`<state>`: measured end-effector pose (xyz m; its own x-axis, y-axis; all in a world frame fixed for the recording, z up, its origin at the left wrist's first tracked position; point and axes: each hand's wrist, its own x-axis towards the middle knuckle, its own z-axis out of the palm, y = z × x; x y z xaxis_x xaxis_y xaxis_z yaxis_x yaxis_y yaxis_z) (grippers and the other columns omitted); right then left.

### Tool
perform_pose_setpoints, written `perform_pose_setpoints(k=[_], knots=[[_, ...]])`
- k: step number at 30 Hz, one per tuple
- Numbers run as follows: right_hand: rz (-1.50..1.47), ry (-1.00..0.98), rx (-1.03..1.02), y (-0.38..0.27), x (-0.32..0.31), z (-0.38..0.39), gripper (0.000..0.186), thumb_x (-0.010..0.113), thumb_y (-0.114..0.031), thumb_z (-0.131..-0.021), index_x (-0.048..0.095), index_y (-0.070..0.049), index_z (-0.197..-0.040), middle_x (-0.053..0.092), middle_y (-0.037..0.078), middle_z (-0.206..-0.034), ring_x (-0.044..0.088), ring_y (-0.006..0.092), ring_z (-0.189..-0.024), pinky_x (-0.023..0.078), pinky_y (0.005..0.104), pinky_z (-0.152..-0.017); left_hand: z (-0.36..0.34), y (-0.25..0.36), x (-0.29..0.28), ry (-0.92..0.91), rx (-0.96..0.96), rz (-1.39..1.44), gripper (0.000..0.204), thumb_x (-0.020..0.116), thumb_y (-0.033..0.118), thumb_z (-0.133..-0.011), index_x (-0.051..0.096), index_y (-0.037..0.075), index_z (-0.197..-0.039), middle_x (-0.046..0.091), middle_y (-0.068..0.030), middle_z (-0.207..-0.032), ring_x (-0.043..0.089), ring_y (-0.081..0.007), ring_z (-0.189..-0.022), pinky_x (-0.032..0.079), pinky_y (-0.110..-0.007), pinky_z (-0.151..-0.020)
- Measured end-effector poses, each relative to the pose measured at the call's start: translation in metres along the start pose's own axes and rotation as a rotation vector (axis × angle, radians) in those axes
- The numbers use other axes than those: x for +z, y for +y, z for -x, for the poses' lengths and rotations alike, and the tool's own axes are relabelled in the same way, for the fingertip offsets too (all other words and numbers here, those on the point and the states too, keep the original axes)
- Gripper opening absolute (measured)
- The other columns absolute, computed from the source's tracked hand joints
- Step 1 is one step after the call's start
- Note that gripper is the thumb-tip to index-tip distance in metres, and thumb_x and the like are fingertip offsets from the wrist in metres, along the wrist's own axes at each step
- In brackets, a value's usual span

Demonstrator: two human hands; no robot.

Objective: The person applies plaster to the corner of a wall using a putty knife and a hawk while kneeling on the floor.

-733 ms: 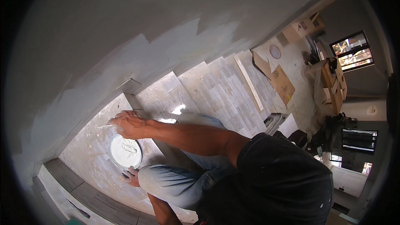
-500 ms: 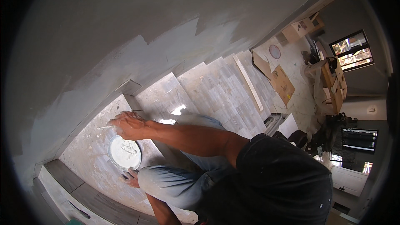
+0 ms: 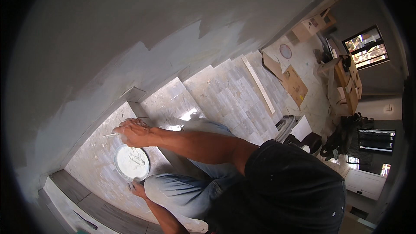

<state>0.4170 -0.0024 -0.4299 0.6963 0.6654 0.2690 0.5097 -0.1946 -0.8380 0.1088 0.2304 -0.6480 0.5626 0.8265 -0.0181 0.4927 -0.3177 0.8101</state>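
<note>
Left hand (image 3: 138, 190) shifted by round tub (image 3: 116, 163).

Right here, a round tub (image 3: 116, 165) of white paste (image 3: 131, 161) sits on the smeared floor (image 3: 96, 167); farther off lies opened-out cardboard (image 3: 295, 86).

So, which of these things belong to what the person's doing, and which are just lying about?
In use:
thin pale tool, in the right hand
tub of white paste, with the left hand at its rim

Apparently just lying about:
flattened cardboard
long pale strip
round disc, too far off to identify
</note>
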Motion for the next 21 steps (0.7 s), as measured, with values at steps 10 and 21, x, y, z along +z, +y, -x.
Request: perform_pose_setpoints(k=[10,21], knots=[[-0.022,-0.035,0.056,0.012,-0.011,0.01,0.04,0.059,-0.009,-0.071,0.061,-0.002,-0.11,0.063,0.019,-0.093,0.06,0.0374,-0.091,0.049,0.0484,-0.076,0.02,0.08,0.013,0.002,-0.374,0.055,0.035,0.053,0.021,-0.087,0.063,-0.01,-0.101,0.064,-0.0179,-0.094,0.058,-0.0266,-0.083,0.047,-0.037,-0.076],[-0.026,-0.015,0.046,0.011,-0.012,0.01,0.038,0.059,-0.009,-0.071,0.061,-0.002,-0.108,0.063,0.019,-0.092,0.061,0.0374,-0.087,0.049,0.0469,-0.076,0.014,0.054,0.006,-0.375,-0.61,0.824,0.041,0.049,0.027,-0.086,0.058,-0.005,-0.11,0.062,-0.0166,-0.107,0.059,-0.027,-0.096,0.046,-0.038,-0.083]])
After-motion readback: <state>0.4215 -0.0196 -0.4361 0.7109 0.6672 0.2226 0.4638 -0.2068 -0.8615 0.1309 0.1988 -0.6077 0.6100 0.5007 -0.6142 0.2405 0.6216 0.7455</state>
